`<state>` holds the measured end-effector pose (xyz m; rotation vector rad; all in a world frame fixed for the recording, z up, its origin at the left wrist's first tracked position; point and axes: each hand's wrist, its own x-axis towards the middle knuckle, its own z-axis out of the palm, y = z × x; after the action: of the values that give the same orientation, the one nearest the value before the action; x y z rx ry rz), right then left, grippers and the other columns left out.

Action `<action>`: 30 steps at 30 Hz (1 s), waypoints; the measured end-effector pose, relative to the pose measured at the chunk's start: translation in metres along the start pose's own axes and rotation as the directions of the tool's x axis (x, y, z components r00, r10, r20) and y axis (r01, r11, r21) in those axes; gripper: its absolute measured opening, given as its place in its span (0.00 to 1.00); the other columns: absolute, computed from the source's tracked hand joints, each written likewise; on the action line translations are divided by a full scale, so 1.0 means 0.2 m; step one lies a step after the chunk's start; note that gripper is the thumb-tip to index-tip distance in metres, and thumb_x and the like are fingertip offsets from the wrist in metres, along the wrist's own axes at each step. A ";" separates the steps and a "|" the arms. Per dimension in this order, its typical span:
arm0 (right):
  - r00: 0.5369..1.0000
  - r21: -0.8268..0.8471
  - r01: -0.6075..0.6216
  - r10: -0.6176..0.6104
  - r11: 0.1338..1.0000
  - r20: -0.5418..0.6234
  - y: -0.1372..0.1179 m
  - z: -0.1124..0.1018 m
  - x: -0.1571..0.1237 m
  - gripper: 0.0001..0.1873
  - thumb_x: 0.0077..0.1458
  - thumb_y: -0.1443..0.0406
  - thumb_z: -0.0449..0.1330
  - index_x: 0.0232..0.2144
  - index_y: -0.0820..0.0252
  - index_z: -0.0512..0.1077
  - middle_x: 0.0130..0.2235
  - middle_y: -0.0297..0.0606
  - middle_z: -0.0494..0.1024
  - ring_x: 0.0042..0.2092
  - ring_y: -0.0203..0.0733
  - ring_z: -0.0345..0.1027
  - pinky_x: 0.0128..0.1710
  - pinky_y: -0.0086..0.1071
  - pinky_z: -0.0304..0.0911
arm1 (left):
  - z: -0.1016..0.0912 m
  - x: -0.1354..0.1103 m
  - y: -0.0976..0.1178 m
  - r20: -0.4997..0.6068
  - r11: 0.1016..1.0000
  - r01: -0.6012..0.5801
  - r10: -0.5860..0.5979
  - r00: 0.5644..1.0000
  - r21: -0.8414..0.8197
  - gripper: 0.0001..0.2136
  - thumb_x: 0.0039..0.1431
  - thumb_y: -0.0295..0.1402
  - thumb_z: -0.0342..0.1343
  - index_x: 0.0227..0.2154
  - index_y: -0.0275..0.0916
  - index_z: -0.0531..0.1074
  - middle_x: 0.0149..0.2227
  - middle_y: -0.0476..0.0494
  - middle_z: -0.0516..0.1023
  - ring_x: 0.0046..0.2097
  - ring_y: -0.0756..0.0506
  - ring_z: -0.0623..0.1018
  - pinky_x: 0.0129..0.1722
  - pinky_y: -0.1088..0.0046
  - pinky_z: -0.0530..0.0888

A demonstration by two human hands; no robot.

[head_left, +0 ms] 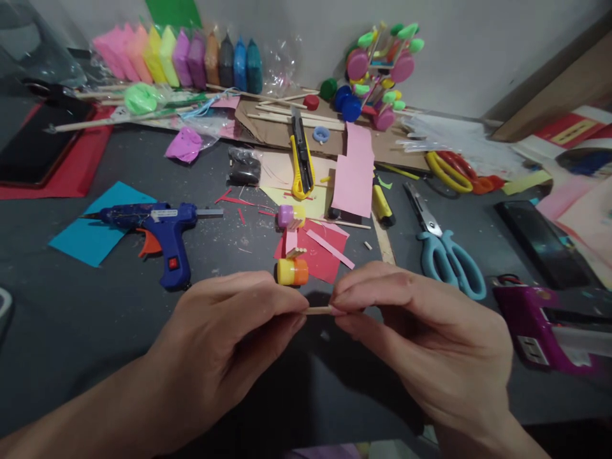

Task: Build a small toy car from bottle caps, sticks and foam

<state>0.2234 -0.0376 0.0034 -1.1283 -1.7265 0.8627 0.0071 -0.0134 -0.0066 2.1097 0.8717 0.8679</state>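
My left hand (224, 338) and my right hand (430, 344) meet over the dark table (71, 319), each pinching one end of a short thin wooden stick (318, 310). Only a small middle piece of the stick shows between the fingertips. Just beyond the hands lies a yellow and orange bottle cap piece (292, 271) with small sticks on it, on a red paper scrap (322, 252). A purple and yellow cap piece (291, 215) sits a little farther back.
A blue glue gun (160, 229) lies left on blue paper. Teal scissors (447, 252) lie right, a purple device (549, 325) at the right edge. Behind are a yellow utility knife (301, 156), pink paper (354, 169), clay packs (182, 57), a colourful cap-and-stick model (380, 70), and a phone (540, 239).
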 end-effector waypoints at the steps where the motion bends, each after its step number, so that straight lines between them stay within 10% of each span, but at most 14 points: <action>1: 1.000 -0.014 0.002 -0.002 1.000 -0.003 0.00 0.00 0.00 0.08 0.58 0.74 0.67 0.36 0.56 0.77 0.34 0.27 0.81 0.38 0.28 0.75 0.41 0.20 0.70 | 0.00 0.00 0.00 0.007 1.000 -0.010 0.010 1.000 0.011 0.06 0.68 0.24 0.54 0.40 0.41 0.73 0.30 0.55 0.78 0.30 0.55 0.76 0.32 0.81 0.70; 30: 0.998 0.075 -0.013 0.018 0.997 -0.060 0.01 0.03 -0.01 0.14 0.55 0.76 0.68 0.39 0.52 0.80 0.36 0.29 0.83 0.38 0.32 0.77 0.41 0.24 0.74 | 0.00 -0.01 0.00 -0.043 0.994 -0.077 0.081 0.996 0.080 0.06 0.70 0.26 0.52 0.41 0.40 0.73 0.33 0.53 0.80 0.33 0.55 0.78 0.36 0.84 0.74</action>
<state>0.2194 -0.0389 0.0001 -1.1086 -1.6248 0.8862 0.0056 -0.0140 -0.0076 2.2127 0.8639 0.9400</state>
